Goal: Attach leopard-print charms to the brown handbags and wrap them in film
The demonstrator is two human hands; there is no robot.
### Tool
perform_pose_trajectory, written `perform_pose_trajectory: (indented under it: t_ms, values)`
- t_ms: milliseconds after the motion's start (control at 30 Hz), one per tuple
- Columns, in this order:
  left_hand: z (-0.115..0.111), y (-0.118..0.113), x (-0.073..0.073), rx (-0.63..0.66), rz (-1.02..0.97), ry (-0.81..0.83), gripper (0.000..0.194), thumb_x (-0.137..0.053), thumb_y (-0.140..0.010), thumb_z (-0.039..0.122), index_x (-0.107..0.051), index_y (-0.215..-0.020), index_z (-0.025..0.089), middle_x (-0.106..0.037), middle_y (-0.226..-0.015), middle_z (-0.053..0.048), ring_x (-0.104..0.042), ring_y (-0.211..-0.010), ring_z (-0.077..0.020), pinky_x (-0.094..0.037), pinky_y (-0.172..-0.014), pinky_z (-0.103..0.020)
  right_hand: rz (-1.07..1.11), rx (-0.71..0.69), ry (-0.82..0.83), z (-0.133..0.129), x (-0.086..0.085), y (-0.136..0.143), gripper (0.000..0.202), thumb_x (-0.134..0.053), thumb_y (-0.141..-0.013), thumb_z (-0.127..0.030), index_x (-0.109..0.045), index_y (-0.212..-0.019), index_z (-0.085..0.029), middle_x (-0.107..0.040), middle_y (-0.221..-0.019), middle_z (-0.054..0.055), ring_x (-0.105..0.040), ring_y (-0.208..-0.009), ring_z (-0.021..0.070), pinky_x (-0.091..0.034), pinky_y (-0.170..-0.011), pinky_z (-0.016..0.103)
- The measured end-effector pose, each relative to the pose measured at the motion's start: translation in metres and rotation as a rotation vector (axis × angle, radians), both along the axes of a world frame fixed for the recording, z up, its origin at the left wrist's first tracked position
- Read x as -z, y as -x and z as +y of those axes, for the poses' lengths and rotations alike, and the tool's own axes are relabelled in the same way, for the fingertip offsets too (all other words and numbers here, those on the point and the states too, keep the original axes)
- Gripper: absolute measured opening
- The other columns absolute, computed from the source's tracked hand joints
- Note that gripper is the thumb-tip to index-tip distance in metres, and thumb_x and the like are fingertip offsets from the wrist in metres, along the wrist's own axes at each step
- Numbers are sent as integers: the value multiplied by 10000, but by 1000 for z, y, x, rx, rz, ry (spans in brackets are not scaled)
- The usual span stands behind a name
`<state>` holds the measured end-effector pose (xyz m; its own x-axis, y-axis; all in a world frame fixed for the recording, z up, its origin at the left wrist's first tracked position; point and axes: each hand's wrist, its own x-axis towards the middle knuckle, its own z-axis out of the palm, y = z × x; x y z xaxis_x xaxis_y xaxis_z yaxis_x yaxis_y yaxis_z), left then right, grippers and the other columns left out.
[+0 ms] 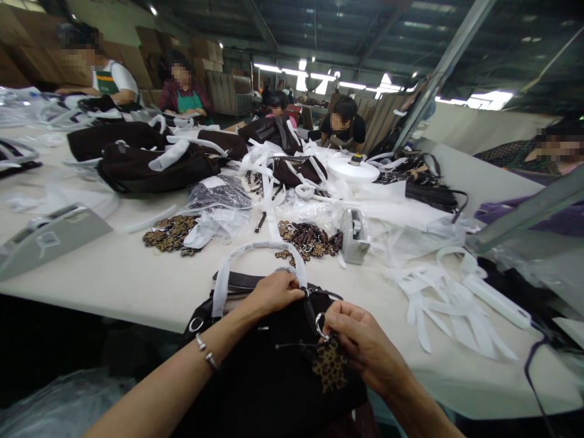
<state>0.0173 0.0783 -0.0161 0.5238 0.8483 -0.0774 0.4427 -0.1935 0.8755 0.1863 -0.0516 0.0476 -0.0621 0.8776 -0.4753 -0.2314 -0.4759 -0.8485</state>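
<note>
A dark handbag [255, 377] stands at the table's front edge, its handle [223, 277] wrapped in white padding. My left hand [276, 292] is closed at the handle's right base, gripping the bag's top there; the fingertips are partly hidden. To its right, my right hand [358, 340] pinches a silver ring [320, 325] against the bag's front. From that ring hangs a leopard-print charm [331, 368], partly behind the fingers. Whether the ring is joined to the strap beside it I cannot tell.
Leopard-print charms [170, 234] lie in a pile, with another pile of charms [314, 238] farther right. Tape dispensers [354, 237] [57, 234] flank them. White strips [438, 298] lie at the right, dark bags [155, 164] behind. Several people sit across the table.
</note>
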Motion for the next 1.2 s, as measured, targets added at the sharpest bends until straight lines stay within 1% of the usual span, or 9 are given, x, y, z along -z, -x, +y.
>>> perform_pose_trajectory:
  t_ms: [67,133,200,300,400,633,900,1100,1200]
  values:
    - [4,-7,5,39,-27,91,137,-714,-652,306,-642,-641,190,-591,-626,6,-513,-599,-157,-334,-566,-259,-100,73,-14,7,18,1,325,-724,-731,-434,-523,-672,-186,-376,-407,-112,-186,-323,15,-103,-319,166]
    - [5,-13,11,75,-68,208,219,-716,-657,368,-611,-644,176,-559,-573,20,-509,-549,-140,-340,-516,-237,-206,126,-29,16,36,-1,326,-717,-731,-434,-506,-687,-189,-526,-477,-66,-271,-340,23,-142,-337,168]
    - [4,-18,16,88,-122,318,302,-700,-675,442,-572,-652,169,-529,-541,32,-497,-498,-122,-350,-471,-219,-302,154,-54,24,51,-4,312,-688,-752,-444,-514,-708,-188,-615,-545,-24,-327,-365,39,-180,-357,176]
    - [-2,-23,20,59,-219,408,355,-677,-698,488,-530,-682,165,-523,-560,38,-500,-479,-100,-399,-469,-207,-437,212,-134,34,61,-8,302,-647,-772,-451,-518,-693,-189,-584,-529,-35,-362,-405,64,-248,-393,193]
    - [-10,-25,21,18,-295,427,338,-667,-722,467,-531,-749,159,-557,-615,30,-541,-508,-99,-469,-520,-220,-517,252,-195,42,65,-9,288,-660,-749,-412,-509,-651,-188,-504,-518,-59,-392,-465,79,-297,-443,201]
    - [-25,-20,19,-43,-341,380,231,-617,-797,353,-572,-901,152,-605,-730,10,-626,-584,-127,-543,-574,-252,-585,258,-205,45,72,-6,238,-644,-731,-335,-496,-613,-192,-441,-506,-66,-354,-482,85,-267,-445,210]
    - [-36,-23,15,-131,-332,319,196,-616,-797,324,-537,-888,169,-587,-750,16,-626,-562,-146,-553,-531,-279,-620,216,-208,49,71,-5,208,-624,-722,-314,-500,-608,-190,-456,-513,-62,-374,-497,91,-290,-460,206]
    - [-42,-25,15,-214,-265,224,155,-597,-813,315,-514,-829,185,-583,-719,27,-616,-521,-138,-523,-489,-250,-602,208,-189,52,76,-6,224,-624,-720,-345,-494,-618,-194,-470,-537,-58,-401,-510,99,-320,-477,213]
    - [-45,-27,15,-235,-251,205,159,-585,-822,325,-502,-813,189,-572,-712,29,-616,-526,-141,-524,-484,-249,-602,218,-179,51,76,-4,224,-610,-727,-360,-489,-632,-197,-483,-558,-55,-415,-515,103,-340,-488,220]
